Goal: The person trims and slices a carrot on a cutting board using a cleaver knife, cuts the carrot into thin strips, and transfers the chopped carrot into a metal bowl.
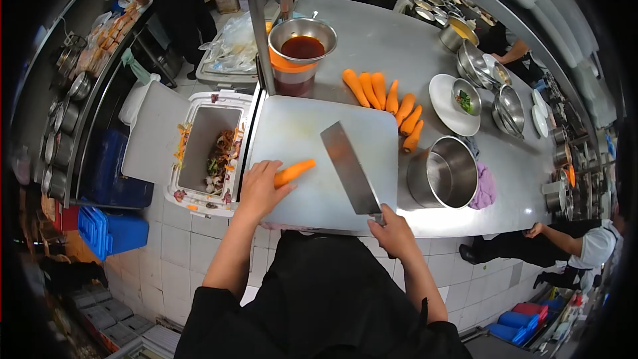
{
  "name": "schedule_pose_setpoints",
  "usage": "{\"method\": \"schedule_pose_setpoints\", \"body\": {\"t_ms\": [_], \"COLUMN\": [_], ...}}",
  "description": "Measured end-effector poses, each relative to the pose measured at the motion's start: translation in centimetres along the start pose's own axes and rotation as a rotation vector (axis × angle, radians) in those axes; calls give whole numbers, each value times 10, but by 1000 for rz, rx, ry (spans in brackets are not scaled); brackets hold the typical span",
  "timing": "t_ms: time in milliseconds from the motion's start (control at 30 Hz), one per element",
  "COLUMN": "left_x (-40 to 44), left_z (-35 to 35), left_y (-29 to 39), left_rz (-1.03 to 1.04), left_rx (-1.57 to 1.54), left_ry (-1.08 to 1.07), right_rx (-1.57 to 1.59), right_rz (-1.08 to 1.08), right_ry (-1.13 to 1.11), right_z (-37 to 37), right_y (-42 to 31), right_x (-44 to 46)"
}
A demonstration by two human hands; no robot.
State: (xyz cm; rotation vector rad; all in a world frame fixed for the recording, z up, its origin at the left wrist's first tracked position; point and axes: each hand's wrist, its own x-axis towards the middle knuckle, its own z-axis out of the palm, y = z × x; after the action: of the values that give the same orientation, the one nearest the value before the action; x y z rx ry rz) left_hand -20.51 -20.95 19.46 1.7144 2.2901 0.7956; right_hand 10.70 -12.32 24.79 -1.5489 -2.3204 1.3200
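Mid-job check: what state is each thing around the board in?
Left grip: closed on the held carrot.
Right grip: closed around the cleaver's handle.
Cleaver: blade over the board; contact unclear.
Held carrot: uncut as far as visible.
Cutting board: flat on the table.
Other carrots: whole, lying loose.
Scrap bin: open, partly filled.
Steel pot: uncovered.
Steel bowl: holding dark red liquid.
Purple cloth: crumpled.

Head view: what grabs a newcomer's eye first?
Likely the broad cleaver in the right hand, its blade over the pale cutting board, with the left hand on a carrot. Next, the bright orange carrots grouped on the steel table beyond the board. Then the open scrap bin to its left.
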Motion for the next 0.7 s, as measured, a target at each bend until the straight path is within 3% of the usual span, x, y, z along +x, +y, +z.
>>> {"method": "schedule_pose_setpoints", "body": {"t_ms": [167,233,367,433,533,700], "left_x": [52,70,89,96,115,126], "left_z": [41,64,94,101,95,99], "left_y": [30,43,63,64,59,24], "left_rz": [141,126,295,424,378,526], "left_rx": [67,85,71,94,95,74], "left_ry": [-61,-186,-2,-75,-243,-175], "right_rx": [224,266,274,260,294,315], "right_rz": [23,84,87,101,98,78], "right_ry": [110,174,208,193,201,205], "right_z": [-24,-30,-30,-29,-28,-26], "right_y": [17,18,36,43,44,51], "right_x": [-11,-15,-23,-26,-29,-25]}}
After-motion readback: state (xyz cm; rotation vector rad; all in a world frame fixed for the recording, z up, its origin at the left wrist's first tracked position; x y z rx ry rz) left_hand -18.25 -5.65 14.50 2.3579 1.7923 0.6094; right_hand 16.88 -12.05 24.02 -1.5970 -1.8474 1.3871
